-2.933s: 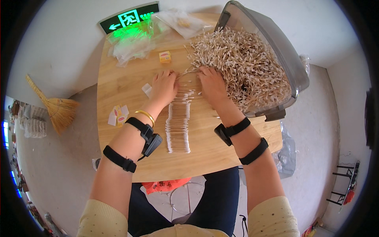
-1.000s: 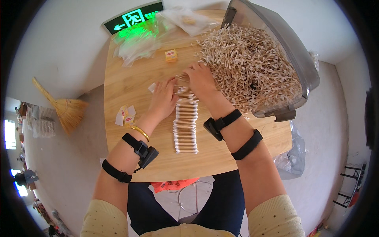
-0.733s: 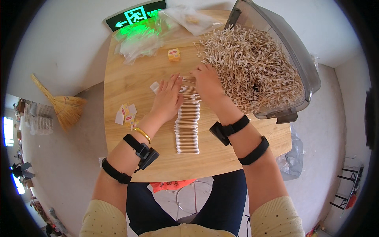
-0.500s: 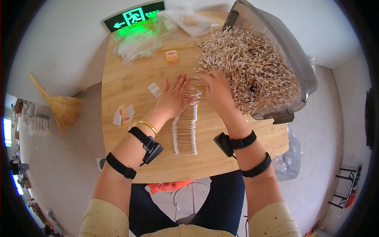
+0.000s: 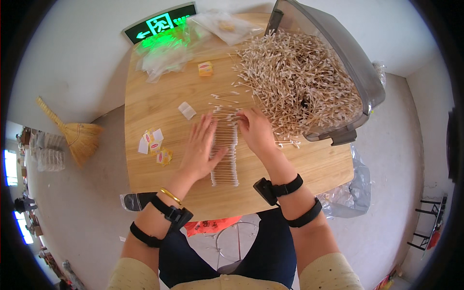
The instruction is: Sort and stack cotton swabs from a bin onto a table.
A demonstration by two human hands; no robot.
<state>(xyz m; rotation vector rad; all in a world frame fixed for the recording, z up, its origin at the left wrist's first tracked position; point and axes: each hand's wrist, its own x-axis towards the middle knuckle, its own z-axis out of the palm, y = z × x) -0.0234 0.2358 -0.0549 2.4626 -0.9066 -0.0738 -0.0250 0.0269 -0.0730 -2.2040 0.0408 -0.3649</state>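
A row of cotton swabs (image 5: 224, 159) lies side by side on the wooden table, pale sticks crosswise with white tips. My left hand (image 5: 199, 150) rests along the row's left edge, fingers stretched out and thumb over the sticks. At the upper right end of the row, my right hand (image 5: 257, 129) has its fingers bent and pinched at the swab tips; how many swabs they hold is hidden. Above the row several loose swabs (image 5: 224, 99) lie less evenly. A large heap of cotton swabs (image 5: 299, 82) spills from a grey translucent bin (image 5: 333, 38) tipped on its side.
Small yellow-and-white packets (image 5: 153, 140) lie left of my left hand, with a white paper piece (image 5: 187, 110) and a yellow box (image 5: 205, 68) farther back. Clear plastic bags (image 5: 166, 55) lie at the far edge beneath a lit green exit sign (image 5: 159, 23). A broom (image 5: 81, 135) leans at left.
My left hand has drawn back toward me and to the left, uncovering the upper swabs. My right hand has come nearer, to the row's right tips. The view has shifted slightly.
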